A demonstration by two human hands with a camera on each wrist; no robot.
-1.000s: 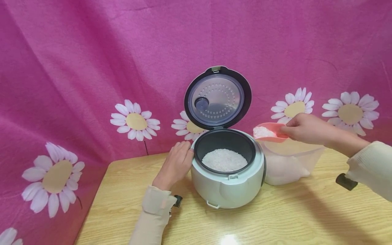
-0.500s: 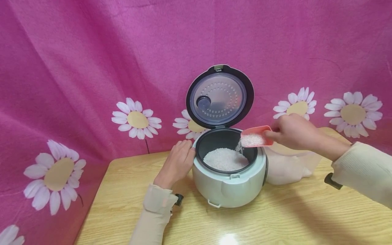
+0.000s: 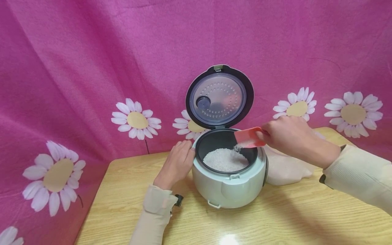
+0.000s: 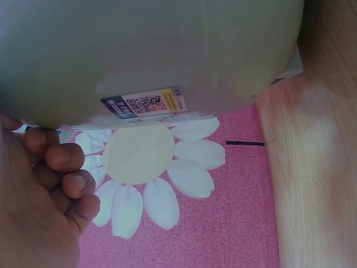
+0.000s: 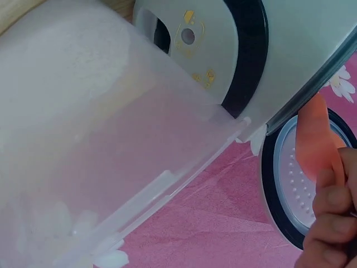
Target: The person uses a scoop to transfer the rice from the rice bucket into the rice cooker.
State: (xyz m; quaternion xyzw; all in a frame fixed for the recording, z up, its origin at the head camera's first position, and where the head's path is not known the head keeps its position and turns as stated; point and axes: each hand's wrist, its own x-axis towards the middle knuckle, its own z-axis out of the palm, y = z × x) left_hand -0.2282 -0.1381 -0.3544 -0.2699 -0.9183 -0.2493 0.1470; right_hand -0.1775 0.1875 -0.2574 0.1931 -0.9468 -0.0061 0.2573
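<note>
In the head view, an orange scoop (image 3: 247,137) is clamped in the fingers of the right hand (image 3: 288,137), the nearer one; its long axis is directed leftward from them, tipped above rice (image 3: 226,160) in the open cooker (image 3: 235,194), which is touched by the left hand (image 3: 177,162), fingers loosely bent. By the left wrist view alone, a printed label (image 4: 146,105) is shown; by the right wrist view, a gold-marked panel (image 5: 209,50) beside the translucent container (image 5: 122,128).

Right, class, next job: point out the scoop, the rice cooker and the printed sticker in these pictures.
Scoop (image 3: 248,136): head view, the middle of its bowl.
Rice cooker (image 3: 230,194): head view, the front wall of its body.
Printed sticker (image 4: 146,104): left wrist view, near the middle of its face.
</note>
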